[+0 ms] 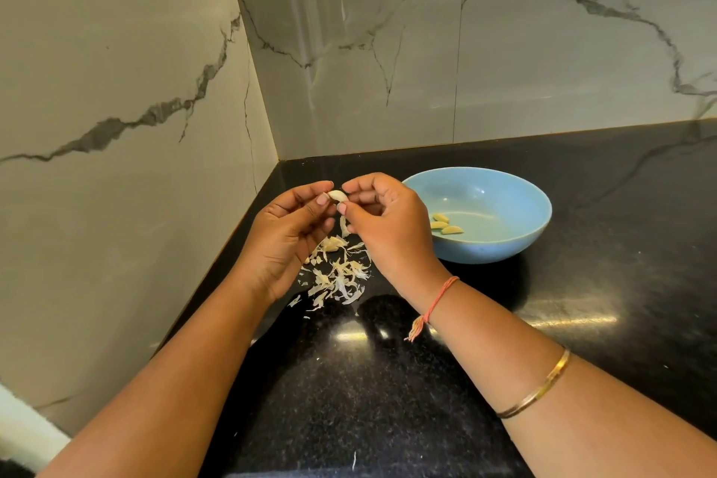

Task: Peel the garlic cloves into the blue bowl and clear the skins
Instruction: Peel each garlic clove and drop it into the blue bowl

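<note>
My left hand (289, 229) and my right hand (384, 223) both pinch one pale garlic clove (337, 196) between their fingertips, above the black counter. A strip of skin (343, 226) hangs down from the clove. Below the hands lies a loose pile of garlic skins (338, 277), with what looks like another clove (331, 243) among them. The blue bowl (504, 244) stands just right of my right hand. Three peeled cloves (444, 224) lie on its bottom.
The black polished counter (582, 283) fills the lower right. Marble-look walls (116, 128) meet in a corner just behind the hands and close off the left and far sides. A few stray skin bits (354, 461) lie near the front.
</note>
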{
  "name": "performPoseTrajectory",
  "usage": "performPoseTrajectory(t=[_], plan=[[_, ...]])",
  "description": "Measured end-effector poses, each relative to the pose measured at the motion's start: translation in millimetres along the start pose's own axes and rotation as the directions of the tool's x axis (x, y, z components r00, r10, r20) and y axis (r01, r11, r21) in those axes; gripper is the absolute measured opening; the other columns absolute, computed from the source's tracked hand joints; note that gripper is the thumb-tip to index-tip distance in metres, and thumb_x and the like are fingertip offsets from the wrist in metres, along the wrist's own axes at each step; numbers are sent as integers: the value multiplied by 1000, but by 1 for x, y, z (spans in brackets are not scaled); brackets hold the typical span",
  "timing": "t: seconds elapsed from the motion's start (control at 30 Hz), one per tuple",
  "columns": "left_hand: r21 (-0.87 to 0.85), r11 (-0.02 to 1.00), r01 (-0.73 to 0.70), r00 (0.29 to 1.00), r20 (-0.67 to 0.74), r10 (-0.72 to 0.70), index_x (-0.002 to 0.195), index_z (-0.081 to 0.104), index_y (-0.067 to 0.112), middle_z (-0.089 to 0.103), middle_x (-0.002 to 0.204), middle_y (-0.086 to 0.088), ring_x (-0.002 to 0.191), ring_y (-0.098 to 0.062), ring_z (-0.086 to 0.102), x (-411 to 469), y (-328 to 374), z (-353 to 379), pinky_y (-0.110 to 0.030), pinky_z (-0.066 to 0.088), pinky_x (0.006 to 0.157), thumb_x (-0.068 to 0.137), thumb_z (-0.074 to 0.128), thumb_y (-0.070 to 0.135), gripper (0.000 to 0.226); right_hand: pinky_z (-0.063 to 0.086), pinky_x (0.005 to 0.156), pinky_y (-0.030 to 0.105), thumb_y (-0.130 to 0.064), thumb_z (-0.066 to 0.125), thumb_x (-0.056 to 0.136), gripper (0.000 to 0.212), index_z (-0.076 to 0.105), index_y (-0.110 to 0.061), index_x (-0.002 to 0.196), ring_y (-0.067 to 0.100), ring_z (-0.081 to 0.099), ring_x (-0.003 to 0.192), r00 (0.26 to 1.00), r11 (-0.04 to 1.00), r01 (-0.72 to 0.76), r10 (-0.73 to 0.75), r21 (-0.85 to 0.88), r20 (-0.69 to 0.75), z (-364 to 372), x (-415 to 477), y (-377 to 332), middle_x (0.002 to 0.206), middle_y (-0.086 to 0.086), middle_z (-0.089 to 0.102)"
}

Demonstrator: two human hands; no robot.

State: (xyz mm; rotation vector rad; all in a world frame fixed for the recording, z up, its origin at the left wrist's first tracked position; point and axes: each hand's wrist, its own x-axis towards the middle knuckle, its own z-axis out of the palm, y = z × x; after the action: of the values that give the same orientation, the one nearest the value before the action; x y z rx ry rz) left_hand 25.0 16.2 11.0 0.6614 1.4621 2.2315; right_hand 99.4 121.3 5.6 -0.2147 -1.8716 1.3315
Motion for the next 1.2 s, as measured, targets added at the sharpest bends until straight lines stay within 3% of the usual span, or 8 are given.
performPoseTrajectory(t=[0.1,0.37,0.6,0.93,1.2], plan=[[-1,1000,5,1000,-17,-5,97,67,12,71,83,-3,74,-9,66,0,1,0,-17,55,65,85,56,-1,20,58,71,28,-9,67,84,21,67,-12,104,10,66,77,1000,999,13,-13,-46,-3,1,0,1,85,-4,66],[6,1000,-6,1000,-17,6,94,66,12,71,77,-2,72,-9,67,0,2,2,-18,56,65,88,54,-3,20,54,66,17,-9,67,84,7,68,-15,87,7,63,74,995,983,100,-101,-152,-1,1,-1,0,82,-2,68],[24,1000,-11,1000,8,11,95,65,11,70,76,-2,69,-9,67,0,2,2,-17,56,64,87,55,-3,19,55,67,26,-7,67,84,7,67,-13,83,13,64,77,987,966,155,-158,-208,2,1,-1,2,85,2,67],[19,1000,-18,1000,-8,18,88,60,10,65,74,-3,66,-9,65,1,-1,3,-18,55,63,88,50,-9,22,45,59,18,1,66,81,8,68,-7,79,15,57,72,958,902,282,-281,-328,52,0,-1,3,80,3,60],[35,997,-61,997,-48,63,85,57,11,62,75,-4,64,-9,64,2,-1,2,-18,54,63,88,49,-8,21,56,67,29,-8,68,83,7,70,-7,89,17,62,78,951,894,308,-296,-326,86,3,-2,2,87,6,66]])
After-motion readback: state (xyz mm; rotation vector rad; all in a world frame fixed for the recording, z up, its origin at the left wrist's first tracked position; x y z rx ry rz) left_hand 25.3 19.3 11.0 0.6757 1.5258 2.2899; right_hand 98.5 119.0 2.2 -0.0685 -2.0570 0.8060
